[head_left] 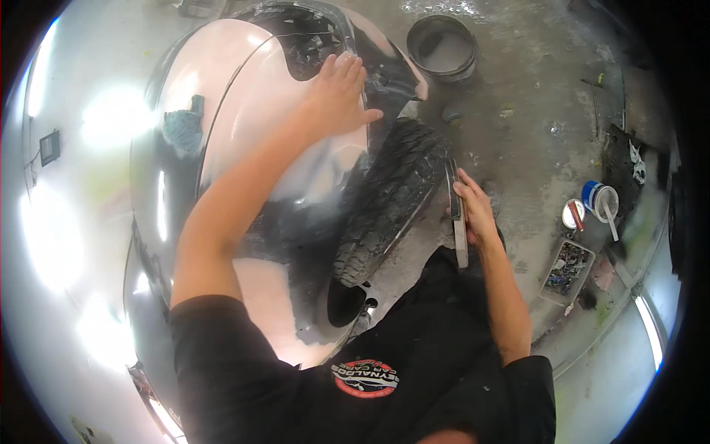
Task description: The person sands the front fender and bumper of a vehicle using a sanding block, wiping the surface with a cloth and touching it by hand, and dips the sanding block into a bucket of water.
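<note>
My left hand (340, 92) lies flat, fingers apart, on a pale, primed car body panel (244, 111) with dark patches along its edge. To the right my right hand (473, 200) grips a long, narrow sanding block (458, 237), held upright beside the black tyre (392, 192) in the wheel area. A light blue crumpled cloth (183, 129) lies on the body further left, past a panel seam.
A dark bucket of greyish liquid (440, 52) stands at the top. On the right are a blue-and-white can (599, 200) with a stick in it, a lid (572, 213) and a tray of small parts (566, 270). Bright lights shine on the left.
</note>
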A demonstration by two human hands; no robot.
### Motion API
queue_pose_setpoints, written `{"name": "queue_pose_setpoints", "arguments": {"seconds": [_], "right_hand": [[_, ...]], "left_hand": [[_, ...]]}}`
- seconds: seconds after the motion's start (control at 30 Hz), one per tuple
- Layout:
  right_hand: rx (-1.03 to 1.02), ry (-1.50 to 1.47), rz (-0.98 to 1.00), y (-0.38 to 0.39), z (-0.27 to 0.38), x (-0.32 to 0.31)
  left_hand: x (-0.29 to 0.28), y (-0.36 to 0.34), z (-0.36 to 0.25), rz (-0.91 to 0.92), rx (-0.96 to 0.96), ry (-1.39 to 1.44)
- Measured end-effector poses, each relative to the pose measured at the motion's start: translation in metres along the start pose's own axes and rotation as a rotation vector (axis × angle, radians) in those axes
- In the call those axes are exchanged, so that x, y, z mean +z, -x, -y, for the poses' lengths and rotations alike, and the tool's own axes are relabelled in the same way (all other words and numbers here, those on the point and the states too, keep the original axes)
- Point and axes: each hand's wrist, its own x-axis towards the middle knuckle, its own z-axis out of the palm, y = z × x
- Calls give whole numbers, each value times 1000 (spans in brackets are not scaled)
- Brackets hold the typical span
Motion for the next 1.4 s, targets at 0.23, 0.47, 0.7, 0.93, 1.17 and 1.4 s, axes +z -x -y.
{"name": "queue_pose_setpoints", "arguments": {"seconds": [0.23, 0.47, 0.7, 0.93, 1.17, 1.4], "right_hand": [[7, -45, -36, 14, 13, 12], [2, -3, 70, 23, 21, 59], [-365, 208, 88, 3, 27, 166], [-617, 491, -210, -12, 17, 248], [-613, 717, -48, -7, 27, 236], [-660, 593, -116, 2, 3, 249]], "left_hand": [[-26, 76, -8, -45, 19, 32], [-51, 159, -24, -7, -74, 119], [-68, 233, -48, 56, -133, 128], [-75, 259, 6, -271, -310, 201], [-49, 183, 129, -720, -408, 447], [-53, 184, 111, -721, -350, 577]]}}
